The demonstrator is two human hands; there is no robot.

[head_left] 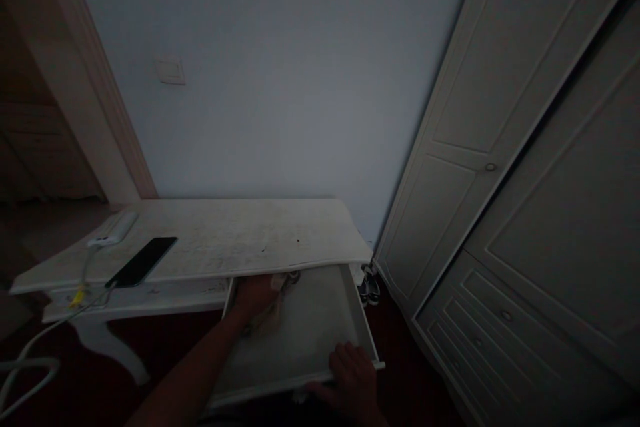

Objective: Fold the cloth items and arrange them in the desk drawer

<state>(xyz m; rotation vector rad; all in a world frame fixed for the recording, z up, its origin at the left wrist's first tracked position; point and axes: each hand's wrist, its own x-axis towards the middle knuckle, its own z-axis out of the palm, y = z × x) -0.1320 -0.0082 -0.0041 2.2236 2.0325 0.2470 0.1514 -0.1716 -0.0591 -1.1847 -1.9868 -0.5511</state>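
A white drawer (305, 320) is pulled out from under the front edge of a white table (235, 233). My left hand (255, 295) reaches into its back left part, closed around something pale that is too dark to make out. A small rounded object (293, 277) lies beside those fingers, near the drawer's back. My right hand (350, 370) grips the top of the drawer's front panel near the right corner, fingers over the inside and thumb outside.
On the table's left lie a dark phone (143, 261) with a cable and a white power strip (114, 229). Shoes (369, 287) sit on the floor right of the table. A white wardrobe (450, 193) stands along the right, close to the drawer.
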